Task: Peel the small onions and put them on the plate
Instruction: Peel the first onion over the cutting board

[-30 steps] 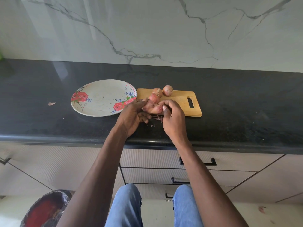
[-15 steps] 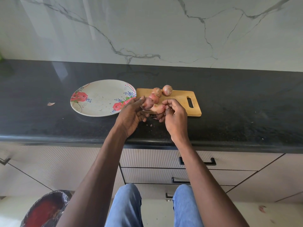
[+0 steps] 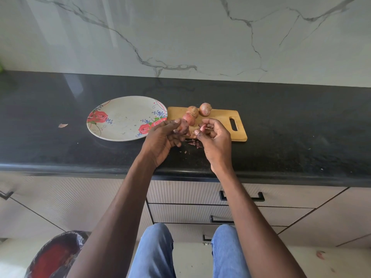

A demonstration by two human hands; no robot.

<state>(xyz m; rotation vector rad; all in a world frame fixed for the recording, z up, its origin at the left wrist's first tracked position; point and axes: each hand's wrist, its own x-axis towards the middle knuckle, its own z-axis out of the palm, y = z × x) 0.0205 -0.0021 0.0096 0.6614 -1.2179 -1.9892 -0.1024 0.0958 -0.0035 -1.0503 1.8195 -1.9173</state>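
Hands now apart — left hand [image 3: 160, 140] fingers around onion [image 3: 183, 127], right hand [image 3: 215, 137] pinching peel [image 3: 202, 127] — over black counter [image 3: 281, 125].

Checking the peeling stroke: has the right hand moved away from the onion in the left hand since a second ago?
Yes. The right hand has pulled rightward along the cutting board, pinching torn skin.

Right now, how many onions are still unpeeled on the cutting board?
3 on the cutting board: one at the far edge, one just left of it, one nearer the hands. A fourth is in the left hand; more may be hidden behind the hands.
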